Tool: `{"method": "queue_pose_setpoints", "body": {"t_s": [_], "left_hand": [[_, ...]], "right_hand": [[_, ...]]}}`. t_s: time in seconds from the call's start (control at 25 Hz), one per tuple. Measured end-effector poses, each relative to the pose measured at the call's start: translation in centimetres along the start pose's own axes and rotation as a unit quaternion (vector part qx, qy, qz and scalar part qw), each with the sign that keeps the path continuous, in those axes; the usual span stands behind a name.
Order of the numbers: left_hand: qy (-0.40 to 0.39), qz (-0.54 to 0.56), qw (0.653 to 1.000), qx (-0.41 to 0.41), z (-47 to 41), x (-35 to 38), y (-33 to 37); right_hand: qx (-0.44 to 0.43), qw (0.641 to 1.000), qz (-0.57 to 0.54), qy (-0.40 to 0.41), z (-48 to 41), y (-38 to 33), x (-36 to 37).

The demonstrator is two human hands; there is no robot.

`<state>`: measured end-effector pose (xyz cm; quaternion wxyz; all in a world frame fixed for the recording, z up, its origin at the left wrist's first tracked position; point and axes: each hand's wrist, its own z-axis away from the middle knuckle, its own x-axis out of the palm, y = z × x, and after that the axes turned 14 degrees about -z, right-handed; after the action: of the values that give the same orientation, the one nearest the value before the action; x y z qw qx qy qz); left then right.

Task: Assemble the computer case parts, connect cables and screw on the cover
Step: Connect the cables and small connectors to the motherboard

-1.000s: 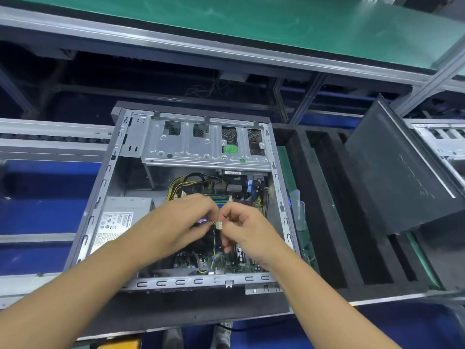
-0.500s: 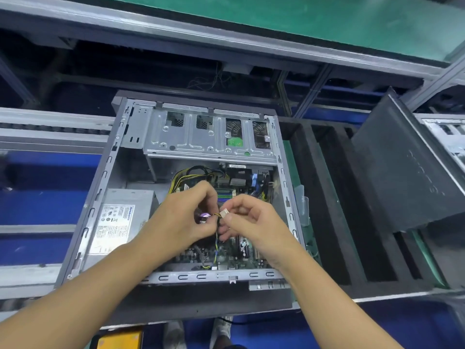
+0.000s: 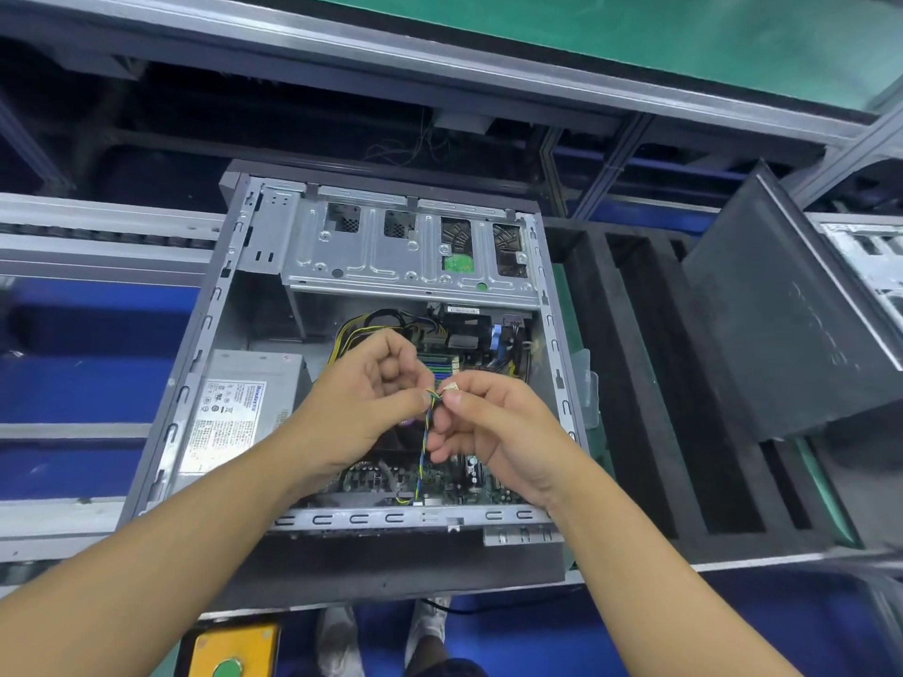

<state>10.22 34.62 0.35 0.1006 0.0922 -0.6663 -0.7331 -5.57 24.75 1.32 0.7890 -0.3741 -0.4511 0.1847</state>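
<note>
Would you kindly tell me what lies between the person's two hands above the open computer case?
In the head view, a twisted cable with a small pale connector: the left hand pinches the cable, the right hand pinches the connector.

**A:** What is worn on the arms?

**B:** Nothing is worn there. The bare left forearm [image 3: 161, 544], seen toward 8 o'clock, and the bare right forearm [image 3: 635, 569], toward 5 o'clock, are uncovered to the frame's edge. The left hand [image 3: 371, 398] and the right hand [image 3: 488, 422] are bare as well. Short-cut nails can be made out on the right hand's fingertips [image 3: 454, 399].

**A:** And what is seen lower down?

**B:** At 6 o'clock two pale grey-white, scuffed shoes are seen, the left shoe [image 3: 337, 637] and the right shoe [image 3: 430, 623]. A dark trouser leg [image 3: 449, 666] is glimpsed just beneath the right shoe and is cut off by the edge.
</note>
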Motion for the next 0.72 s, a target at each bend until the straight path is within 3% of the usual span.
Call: {"method": "queue_pose_setpoints", "body": {"t_s": [0.24, 0.36, 0.44, 0.6, 0.72], "left_hand": [[0.012, 0.032, 0.999, -0.025, -0.1, -0.1, -0.1], [0.027, -0.002, 0.999, -0.034, 0.0, -0.2, -0.1], [0.032, -0.037, 0.998, -0.032, 0.2, -0.3, -0.2], [0.066, -0.221, 0.973, 0.019, 0.6, -0.4, -0.3], [0.073, -0.397, 0.906, 0.125, 0.9, -0.9, 0.3]], "right_hand": [[-0.003, 1.0, 0.013, 0.019, 0.0, 0.1, -0.1], [-0.047, 0.995, 0.048, 0.079, -0.1, 0.4, -0.3], [-0.035, 0.994, 0.074, 0.078, -0.3, 0.6, -0.3], [0.009, 0.995, 0.085, 0.054, -0.6, 1.0, 0.1], [0.029, 0.998, 0.046, 0.039, -0.5, 0.8, 0.3]]}}
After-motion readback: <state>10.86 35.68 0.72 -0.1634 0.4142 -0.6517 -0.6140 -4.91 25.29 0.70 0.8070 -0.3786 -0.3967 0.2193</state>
